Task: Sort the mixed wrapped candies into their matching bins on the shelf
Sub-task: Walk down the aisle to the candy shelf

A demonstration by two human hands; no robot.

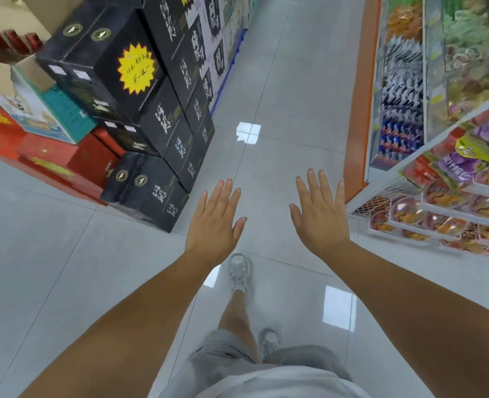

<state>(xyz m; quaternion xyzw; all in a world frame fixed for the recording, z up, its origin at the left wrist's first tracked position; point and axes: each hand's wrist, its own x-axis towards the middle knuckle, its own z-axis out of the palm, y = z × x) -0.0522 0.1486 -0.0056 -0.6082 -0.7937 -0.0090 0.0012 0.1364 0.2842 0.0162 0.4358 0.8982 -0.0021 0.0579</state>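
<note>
left hand (216,222): stretched out ahead over the floor, palm down, fingers straight and slightly spread, holding nothing.
right hand (320,216): level with the left and apart from it, palm down, fingers straight and fanned, holding nothing.
wrapped candies (404,90): in the bins of the shelf on the right, well apart from both hands; black-and-white pieces in the middle, blue ones below, orange ones above; blurred, so the kinds cannot be told.
shelf (357,110): runs along the right side of the aisle, with an orange upright at its near corner.
wire rack (363,208): white, just beside the shelf's corner, carrying purple bags (467,165) and round clear tubs (438,196).
black boxes (151,116): stacked on the left of the aisle; one carries a yellow starburst sticker (135,68).
red boxes (65,159): low, beside the black stack.
floor (280,96): glossy grey tiles.
legs: grey shorts (223,357); one pale shoe (239,271) ahead of the other.
</note>
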